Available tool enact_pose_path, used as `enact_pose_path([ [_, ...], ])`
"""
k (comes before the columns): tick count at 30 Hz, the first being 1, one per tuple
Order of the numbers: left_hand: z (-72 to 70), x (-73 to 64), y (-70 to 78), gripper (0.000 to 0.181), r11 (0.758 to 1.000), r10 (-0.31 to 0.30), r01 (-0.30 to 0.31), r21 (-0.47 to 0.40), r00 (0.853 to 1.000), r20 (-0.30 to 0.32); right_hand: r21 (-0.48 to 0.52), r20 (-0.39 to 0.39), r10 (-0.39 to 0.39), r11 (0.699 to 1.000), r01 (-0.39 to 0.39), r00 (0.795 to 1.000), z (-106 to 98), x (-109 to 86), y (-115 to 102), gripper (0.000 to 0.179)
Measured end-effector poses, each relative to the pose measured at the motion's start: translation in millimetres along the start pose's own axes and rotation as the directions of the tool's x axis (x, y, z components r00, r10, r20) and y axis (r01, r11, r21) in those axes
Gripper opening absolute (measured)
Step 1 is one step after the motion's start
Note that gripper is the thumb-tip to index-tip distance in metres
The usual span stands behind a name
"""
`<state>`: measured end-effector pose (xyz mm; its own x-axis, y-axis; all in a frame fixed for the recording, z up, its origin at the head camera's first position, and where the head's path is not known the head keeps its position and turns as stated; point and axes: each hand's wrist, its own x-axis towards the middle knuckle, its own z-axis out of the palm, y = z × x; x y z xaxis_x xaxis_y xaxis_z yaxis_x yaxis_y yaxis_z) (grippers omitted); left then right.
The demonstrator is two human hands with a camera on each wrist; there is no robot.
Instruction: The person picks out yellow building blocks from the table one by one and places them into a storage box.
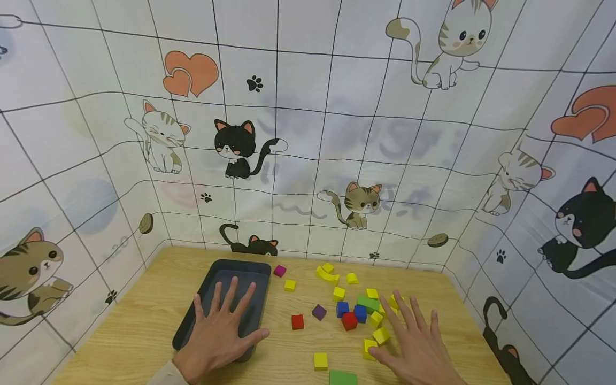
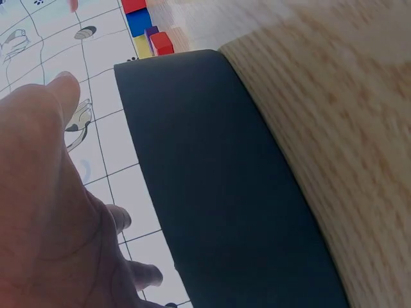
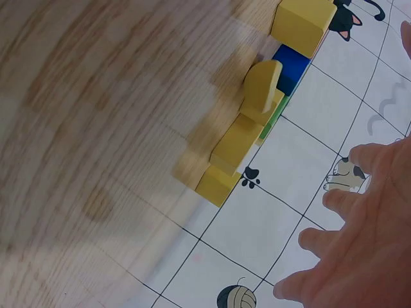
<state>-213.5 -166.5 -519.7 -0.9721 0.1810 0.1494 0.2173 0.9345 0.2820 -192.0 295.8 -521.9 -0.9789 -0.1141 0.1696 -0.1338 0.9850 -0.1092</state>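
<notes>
My left hand [image 1: 218, 331] is spread over the dark grey tray [image 1: 218, 267], fingers straight and holding nothing. In the left wrist view the fingers show above the tray's side [image 2: 212, 173]. On the right, my right hand [image 1: 416, 342] is spread too, its fingers apart beside a cluster of blocks. Near its thumb lie yellow blocks [image 1: 382, 336]. Farther left in that cluster are a red block [image 1: 349, 321], blue blocks [image 1: 343, 308] and a green block [image 1: 368, 303]. The right wrist view shows yellow blocks [image 3: 237, 144] apart from the fingers.
Between the hands lie a red block [image 1: 298, 321] and a purple block [image 1: 319, 312]. A yellow arch [image 1: 327, 275] and a magenta block [image 1: 279, 271] sit toward the back. Close to the front edge are a yellow block [image 1: 320, 361] and a green block [image 1: 343, 378]. Cat-printed cloth [image 1: 308, 133] surrounds the wooden table [image 1: 130, 321].
</notes>
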Motion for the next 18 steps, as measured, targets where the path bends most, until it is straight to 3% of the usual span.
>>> enact_pose_path([
  [11,-1.7,-0.5,-1.7,0.110,1.000,0.000,0.000,-0.011,1.000,-0.001,0.014,-0.004,-0.001,1.000,0.001,1.000,-3.4,-0.8,-3.6,0.117],
  [18,-3.0,-0.9,-4.2,0.109,1.000,-0.018,0.018,-0.010,1.000,0.010,0.019,-0.048,-0.041,0.999,0.042,0.998,-5.4,-1.1,-5.2,0.114],
])
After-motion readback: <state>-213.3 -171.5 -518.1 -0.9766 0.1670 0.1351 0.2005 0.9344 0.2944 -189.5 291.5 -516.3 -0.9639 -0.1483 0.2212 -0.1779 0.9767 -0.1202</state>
